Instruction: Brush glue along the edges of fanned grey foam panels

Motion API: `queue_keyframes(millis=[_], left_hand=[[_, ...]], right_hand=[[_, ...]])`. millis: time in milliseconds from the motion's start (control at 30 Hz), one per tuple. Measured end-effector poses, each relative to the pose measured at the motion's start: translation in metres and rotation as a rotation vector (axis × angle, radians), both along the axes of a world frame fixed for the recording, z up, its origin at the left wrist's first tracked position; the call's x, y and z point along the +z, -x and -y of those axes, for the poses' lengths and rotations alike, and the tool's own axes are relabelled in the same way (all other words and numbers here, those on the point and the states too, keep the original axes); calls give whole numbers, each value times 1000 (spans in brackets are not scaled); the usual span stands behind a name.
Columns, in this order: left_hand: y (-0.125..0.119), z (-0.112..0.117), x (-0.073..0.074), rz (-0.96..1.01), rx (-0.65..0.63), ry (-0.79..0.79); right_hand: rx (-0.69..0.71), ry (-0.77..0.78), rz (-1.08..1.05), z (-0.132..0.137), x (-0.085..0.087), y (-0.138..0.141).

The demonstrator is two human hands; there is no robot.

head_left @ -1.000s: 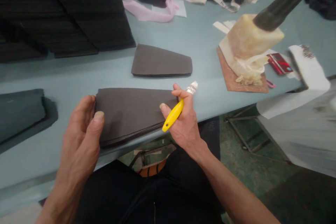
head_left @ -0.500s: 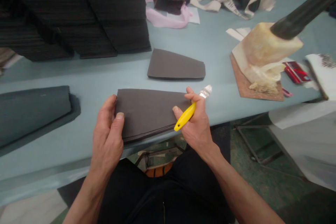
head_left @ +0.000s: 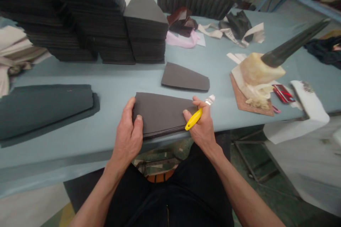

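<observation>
A stack of dark grey tapered panels (head_left: 162, 113) lies at the table's near edge, its layers showing along the front. My left hand (head_left: 130, 131) is closed round the wide left end, thumb on top. At the narrow right end, my right hand (head_left: 201, 124) has its thumb on the top panel. That same hand clasps a paintbrush with a yellow handle (head_left: 194, 118), bristles pointing up and to the right. Just behind lies a smaller pile of similar grey panels (head_left: 185, 77), touched by neither hand.
Tall stacks of black panels (head_left: 149, 39) stand at the back left. Dark green folded pieces (head_left: 48, 110) lie left. On the right, a cut-open pale container (head_left: 259, 72) with a dark shaft rests on a brown board (head_left: 239, 103); a red packet (head_left: 283, 94) is beside it.
The view has tilted up and shifted left, so the stack and my left hand appear farther right. Both hands keep the same hold on the panels and the brush.
</observation>
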State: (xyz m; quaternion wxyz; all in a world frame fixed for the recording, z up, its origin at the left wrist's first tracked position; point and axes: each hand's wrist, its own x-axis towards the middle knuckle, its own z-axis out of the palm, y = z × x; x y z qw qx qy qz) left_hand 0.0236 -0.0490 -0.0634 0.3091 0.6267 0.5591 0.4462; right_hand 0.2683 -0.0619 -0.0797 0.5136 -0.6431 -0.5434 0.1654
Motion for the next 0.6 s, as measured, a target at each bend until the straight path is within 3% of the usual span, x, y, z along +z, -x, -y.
queue_keyframes(millis=[300,433,600], left_hand=[[5,-7,-3,165,33,-23],[18,-37,8,166,42,-26],[18,-85,20,148,-115,-17]], right_hand=[[-22,-68,88,-7,-5,-7],[-19,-167,176,-7,-10,-10],[75,-332,321,-1,-9,-18]])
